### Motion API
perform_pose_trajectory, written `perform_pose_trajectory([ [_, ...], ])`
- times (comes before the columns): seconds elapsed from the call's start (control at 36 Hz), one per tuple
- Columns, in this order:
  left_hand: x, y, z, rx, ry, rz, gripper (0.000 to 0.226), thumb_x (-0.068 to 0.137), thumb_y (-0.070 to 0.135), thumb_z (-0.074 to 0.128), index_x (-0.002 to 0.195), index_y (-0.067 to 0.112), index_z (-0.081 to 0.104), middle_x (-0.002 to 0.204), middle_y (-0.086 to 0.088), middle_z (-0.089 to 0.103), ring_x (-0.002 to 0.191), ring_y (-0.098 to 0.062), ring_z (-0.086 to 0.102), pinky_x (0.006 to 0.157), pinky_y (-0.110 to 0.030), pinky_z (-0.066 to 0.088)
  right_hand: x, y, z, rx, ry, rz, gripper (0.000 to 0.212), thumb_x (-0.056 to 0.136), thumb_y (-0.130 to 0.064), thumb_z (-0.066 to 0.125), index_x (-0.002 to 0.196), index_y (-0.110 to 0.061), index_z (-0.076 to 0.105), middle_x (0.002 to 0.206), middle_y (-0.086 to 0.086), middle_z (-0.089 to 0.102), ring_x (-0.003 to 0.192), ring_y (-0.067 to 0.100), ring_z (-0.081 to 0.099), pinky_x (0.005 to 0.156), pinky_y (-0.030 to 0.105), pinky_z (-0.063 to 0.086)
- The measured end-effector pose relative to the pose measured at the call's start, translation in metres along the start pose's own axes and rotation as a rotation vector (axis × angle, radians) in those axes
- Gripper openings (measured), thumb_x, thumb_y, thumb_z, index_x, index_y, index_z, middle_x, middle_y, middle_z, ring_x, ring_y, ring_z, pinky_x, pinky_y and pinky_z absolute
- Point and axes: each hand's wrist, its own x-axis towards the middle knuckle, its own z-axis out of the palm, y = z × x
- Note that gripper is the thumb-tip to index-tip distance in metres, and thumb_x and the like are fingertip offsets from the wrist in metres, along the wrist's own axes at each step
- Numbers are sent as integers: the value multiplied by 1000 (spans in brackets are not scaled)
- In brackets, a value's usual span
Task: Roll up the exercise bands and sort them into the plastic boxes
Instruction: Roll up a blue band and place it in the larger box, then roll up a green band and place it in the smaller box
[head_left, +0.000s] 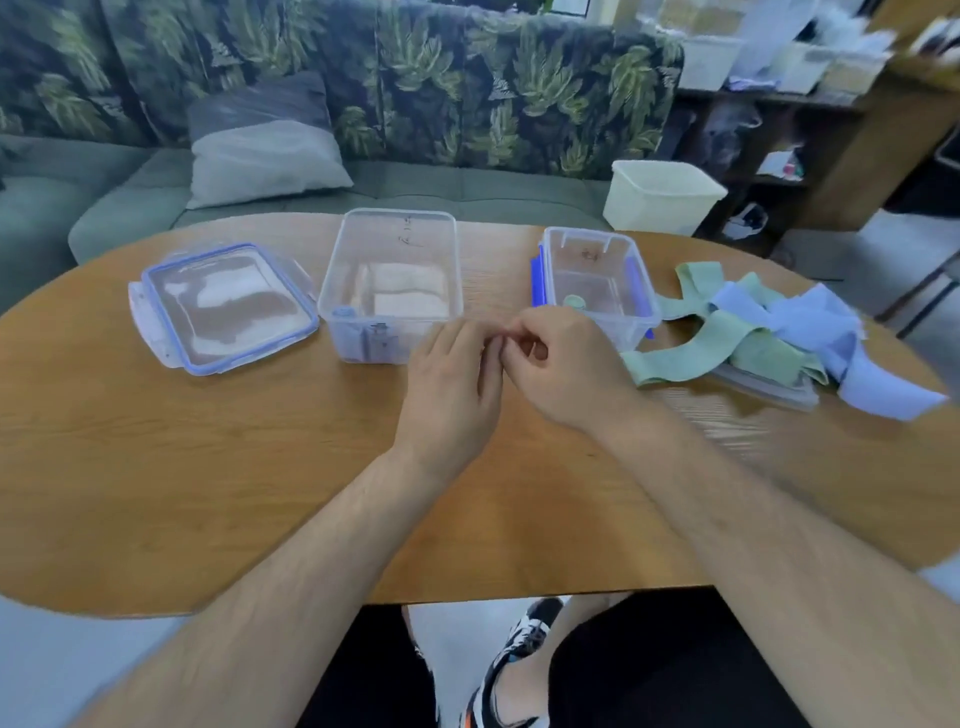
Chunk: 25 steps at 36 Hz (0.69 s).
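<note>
My left hand (449, 374) and my right hand (558, 364) meet at the fingertips above the middle of the wooden table (260, 467). The left fingers are nearly straight; the right fingers are curled, and no band shows between them. Behind the left hand stands a large clear box (389, 228) with a small blue roll (343, 313) in its front left corner. Behind the right hand, a smaller clear box with blue clips (641, 283) holds a green roll (574, 301). A loose pile of green bands (696, 351) and blue bands (810, 317) lies at the right.
A blue-rimmed clear lid (223, 306) lies flat left of the large box. A second lid (769, 387) sits under the band pile. A cream bin (660, 195) stands beyond the table's far edge, by the green sofa with a pillow (260, 150).
</note>
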Motion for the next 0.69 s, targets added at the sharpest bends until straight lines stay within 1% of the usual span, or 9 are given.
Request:
perform_pose_trajectory([
  [0.06,-1,14,18,-64,-49,11,14,99,8,54,103,9,66,96,0,65,89,-22,58,81,-34,45,-14,17,-14,-37,16,38,19,89,-22,61,72,-13,61,65,-7,53,67,13,47,62,34,42],
  [0.11,-1,27,38,-119,-97,11,15,100,11,51,103,9,66,96,-2,64,90,-21,57,82,-36,46,-26,35,-28,-66,34,90,18,90,-24,61,73,-17,61,65,-9,53,68,12,48,62,33,43],
  [0.22,0,51,82,-174,-223,-11,12,99,11,53,102,10,65,97,-4,63,92,-20,56,82,-30,44,-49,75,-47,-144,79,197,16,91,-23,61,76,-18,60,69,-11,50,72,13,48,63,32,39],
  [0.31,0,62,115,-149,-359,-38,10,99,13,54,101,8,63,99,-7,60,94,-25,57,83,-38,46,-62,107,-54,-213,84,324,7,91,-25,61,90,-21,66,87,-8,57,83,17,57,73,36,49],
  [0.36,0,68,131,-126,-428,-45,13,98,11,54,105,5,63,104,-12,60,98,-29,57,88,-41,45,-69,122,-55,-215,72,383,14,90,-26,61,100,-22,70,97,-4,59,89,21,61,79,39,52],
  [0.42,2,72,144,-95,-473,-42,17,96,6,51,108,2,63,108,-15,60,101,-32,57,92,-40,44,-71,131,-54,-213,42,415,23,91,-26,61,112,-22,70,105,1,60,96,24,62,82,37,51],
  [0.47,4,75,153,-59,-494,-46,20,95,2,50,110,1,63,109,-16,61,103,-33,57,93,-37,42,-70,137,-51,-228,31,428,30,92,-26,60,120,-23,68,112,3,58,100,25,62,79,33,47],
  [0.56,8,75,159,-32,-507,-61,27,90,-3,48,113,1,62,108,-19,64,104,-36,57,92,-36,39,-64,141,-46,-253,52,458,32,92,-26,58,123,-26,66,118,2,54,99,25,62,74,31,44],
  [0.69,9,72,157,-67,-530,-65,32,87,-8,46,113,2,61,108,-17,65,104,-33,55,89,-27,36,-54,143,-40,-314,43,436,22,99,-27,50,111,-17,66,113,4,52,93,27,60,66,33,36],
])
